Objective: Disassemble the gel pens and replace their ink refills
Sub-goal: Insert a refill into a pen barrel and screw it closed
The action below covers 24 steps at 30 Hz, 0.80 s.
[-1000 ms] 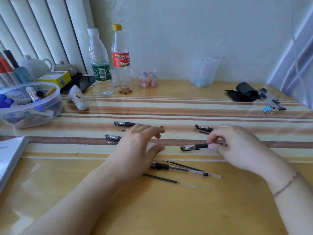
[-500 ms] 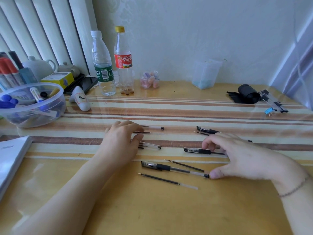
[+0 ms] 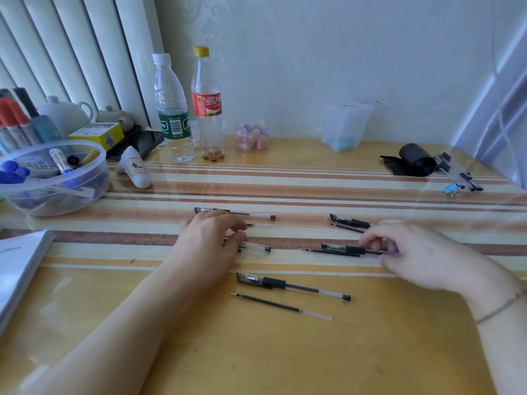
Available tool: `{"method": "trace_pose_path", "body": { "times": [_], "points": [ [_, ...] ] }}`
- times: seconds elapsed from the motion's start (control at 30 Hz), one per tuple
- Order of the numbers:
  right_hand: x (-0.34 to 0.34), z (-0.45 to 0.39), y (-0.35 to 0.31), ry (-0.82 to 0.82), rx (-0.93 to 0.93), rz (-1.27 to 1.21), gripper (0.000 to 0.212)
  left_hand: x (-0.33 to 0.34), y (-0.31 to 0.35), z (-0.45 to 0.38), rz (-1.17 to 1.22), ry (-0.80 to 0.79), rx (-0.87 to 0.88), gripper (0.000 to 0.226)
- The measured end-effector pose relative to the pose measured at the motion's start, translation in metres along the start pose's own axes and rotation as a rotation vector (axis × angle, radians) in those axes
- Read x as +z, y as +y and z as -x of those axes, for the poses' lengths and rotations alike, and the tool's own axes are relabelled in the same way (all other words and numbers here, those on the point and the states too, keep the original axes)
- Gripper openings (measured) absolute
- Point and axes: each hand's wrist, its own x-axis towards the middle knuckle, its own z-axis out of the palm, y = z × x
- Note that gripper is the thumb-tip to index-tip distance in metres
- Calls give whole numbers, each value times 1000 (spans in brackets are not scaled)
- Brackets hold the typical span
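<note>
Several black-capped gel pens and loose ink refills lie on the striped table. My left hand (image 3: pixel 211 243) rests with curled fingers pinching a clear gel pen (image 3: pixel 256 247); another pen (image 3: pixel 236 213) and a short refill (image 3: pixel 256 225) lie just beyond it. My right hand (image 3: pixel 413 255) pinches the back end of a thin ink refill (image 3: pixel 330 252) lying against a capped pen (image 3: pixel 342 248). Farther back lie one more pen (image 3: pixel 349 221) and a refill (image 3: pixel 346 228). Nearest me sit a whole pen (image 3: pixel 291 286) and a separate refill (image 3: pixel 279 306).
A clear plastic bowl (image 3: pixel 54 206) of markers stands at the left, with a white notebook (image 3: pixel 17 269) in front of it. Two bottles (image 3: pixel 174 109), a small jar (image 3: pixel 251 135) and a clear box (image 3: pixel 345 126) line the back wall. A black roll (image 3: pixel 413 159) and bundled pens (image 3: pixel 456 175) sit at far right.
My right hand has left the nearest pen and carried a thin refill up beside the middle right pen. My left hand has stayed on the left pen, its fingers closing more.
</note>
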Motion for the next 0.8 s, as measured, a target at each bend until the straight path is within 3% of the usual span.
{"method": "trace_pose_path", "body": {
  "times": [0.07, 0.23, 0.37, 0.67, 0.73, 0.8],
  "points": [
    [-2, 0, 0, 40, 6, -60, 29, 0, 0, 0, 7, 0, 5, 18],
    [2, -14, 17, 469, 145, -189, 11, 1, 0, 0, 32, 33, 15, 19],
    [15, -25, 35, 430, 260, -96, 14, 0, 2, -1, 82, 100, 38, 17],
    [16, -27, 22, 441, 288, 9, 7, -2, 7, 3, 19, 104, 114, 16],
    [11, -24, 11, 538, 270, 46, 6, -6, 9, 5, -89, 175, 133, 18],
    [7, -19, -7, 695, 139, 107, 8, -8, 15, 7, -143, 217, 174, 28]
  ]
}}
